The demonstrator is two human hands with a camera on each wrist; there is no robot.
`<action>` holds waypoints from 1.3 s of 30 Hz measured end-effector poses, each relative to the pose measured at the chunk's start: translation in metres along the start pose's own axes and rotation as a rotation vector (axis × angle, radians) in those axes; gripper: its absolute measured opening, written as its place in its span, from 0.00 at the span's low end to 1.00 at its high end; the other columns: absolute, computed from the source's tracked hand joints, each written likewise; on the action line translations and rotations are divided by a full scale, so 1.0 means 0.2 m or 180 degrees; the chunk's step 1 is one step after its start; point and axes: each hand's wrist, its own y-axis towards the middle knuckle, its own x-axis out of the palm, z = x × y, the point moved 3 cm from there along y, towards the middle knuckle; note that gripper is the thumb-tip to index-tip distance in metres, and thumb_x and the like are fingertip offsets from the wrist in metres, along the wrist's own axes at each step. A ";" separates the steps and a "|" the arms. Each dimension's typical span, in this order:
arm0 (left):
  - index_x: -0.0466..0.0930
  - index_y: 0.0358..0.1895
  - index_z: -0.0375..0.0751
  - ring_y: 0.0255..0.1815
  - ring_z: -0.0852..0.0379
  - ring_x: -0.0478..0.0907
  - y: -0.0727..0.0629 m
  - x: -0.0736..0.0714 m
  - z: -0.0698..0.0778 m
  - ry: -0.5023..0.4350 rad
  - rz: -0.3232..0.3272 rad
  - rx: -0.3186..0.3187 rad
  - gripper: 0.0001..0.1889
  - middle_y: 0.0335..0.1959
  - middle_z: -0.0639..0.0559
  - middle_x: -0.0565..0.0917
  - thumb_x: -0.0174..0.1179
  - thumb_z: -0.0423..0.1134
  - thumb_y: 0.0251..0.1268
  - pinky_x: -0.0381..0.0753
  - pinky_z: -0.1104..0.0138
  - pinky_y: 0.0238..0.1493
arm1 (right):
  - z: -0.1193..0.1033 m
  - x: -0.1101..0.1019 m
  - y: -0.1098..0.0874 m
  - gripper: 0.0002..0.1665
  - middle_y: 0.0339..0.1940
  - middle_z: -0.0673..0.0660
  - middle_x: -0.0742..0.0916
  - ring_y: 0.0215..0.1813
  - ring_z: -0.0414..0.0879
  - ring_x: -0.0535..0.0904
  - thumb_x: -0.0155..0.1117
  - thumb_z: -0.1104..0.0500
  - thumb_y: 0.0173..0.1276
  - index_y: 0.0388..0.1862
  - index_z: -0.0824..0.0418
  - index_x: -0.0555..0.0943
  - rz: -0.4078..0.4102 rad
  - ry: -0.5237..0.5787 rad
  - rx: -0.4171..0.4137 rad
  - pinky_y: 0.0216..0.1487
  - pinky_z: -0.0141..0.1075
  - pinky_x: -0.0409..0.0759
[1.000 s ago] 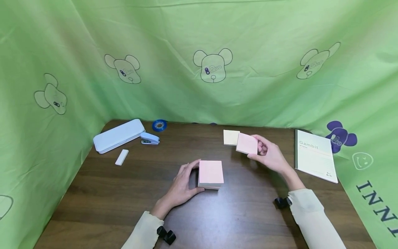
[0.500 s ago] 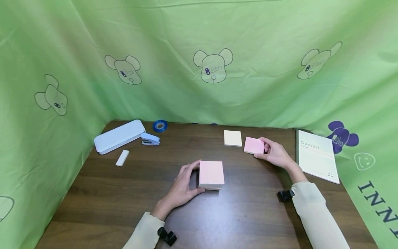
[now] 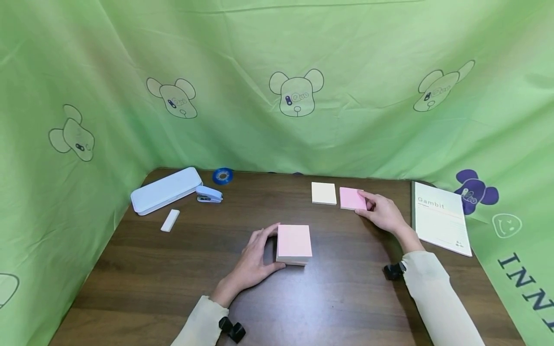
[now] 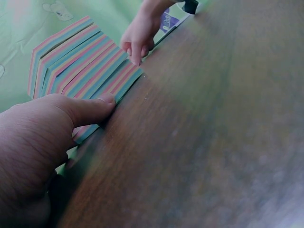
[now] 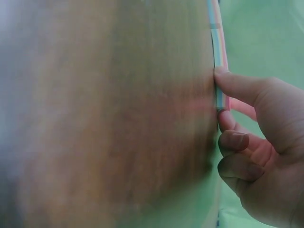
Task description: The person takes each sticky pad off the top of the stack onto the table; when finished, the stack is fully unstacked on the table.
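My left hand holds a tall stack of sticky note pads on the wooden table, thumb at the near side and fingers at the far side. In the left wrist view the stack's striped edges show pink, yellow and blue layers, with the thumb pressed against them. Farther back, my right hand pinches a thin pink sticky note pad by its right side, thumb in front. That pad lies flat at the table's back, just right of a cream sticky note pad, with a narrow gap between them.
At the back left are a light blue pencil case, a blue stapler, a roll of blue tape and a white eraser. A notebook lies at the right edge. Green cloth hangs behind the table.
My right hand has carried the pink pad rightward from in front of the cream pad, lowered it beside that pad and nudged it slightly back. The left hand stays at the stack.
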 end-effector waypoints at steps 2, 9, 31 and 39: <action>0.59 0.88 0.56 0.79 0.44 0.66 0.00 0.00 0.00 -0.0007 0.0001 -0.0001 0.56 0.76 0.50 0.79 0.85 0.38 0.61 0.70 0.37 0.75 | 0.06 0.03 0.03 0.40 0.30 0.51 0.83 0.31 0.45 0.75 0.82 0.48 0.70 0.77 0.62 0.81 -0.0002 -0.0078 -0.0037 0.35 0.39 0.70; 0.60 0.88 0.56 0.78 0.44 0.66 0.00 -0.01 0.00 -0.0001 0.0005 -0.0002 0.55 0.76 0.51 0.79 0.86 0.39 0.61 0.71 0.37 0.74 | 0.30 0.13 0.13 0.42 0.30 0.47 0.84 0.32 0.44 0.77 0.81 0.45 0.72 0.80 0.58 0.79 -0.0069 -0.0280 0.0011 0.35 0.41 0.73; 0.60 0.88 0.53 0.78 0.44 0.66 0.00 -0.01 0.00 0.0007 0.0000 0.0013 0.55 0.76 0.50 0.79 0.85 0.39 0.62 0.70 0.37 0.74 | -0.32 -0.06 -0.11 0.40 0.31 0.54 0.80 0.28 0.37 0.71 0.76 0.59 0.78 0.83 0.66 0.73 0.0116 0.0481 0.0226 0.33 0.31 0.71; 0.59 0.88 0.54 0.79 0.44 0.66 0.00 0.00 0.00 -0.0006 -0.0007 0.0012 0.55 0.76 0.50 0.79 0.85 0.39 0.62 0.70 0.37 0.75 | -0.54 -0.02 -0.17 0.34 0.28 0.51 0.78 0.26 0.37 0.67 0.76 0.66 0.75 0.78 0.64 0.79 0.0246 0.0951 -0.0046 0.27 0.31 0.67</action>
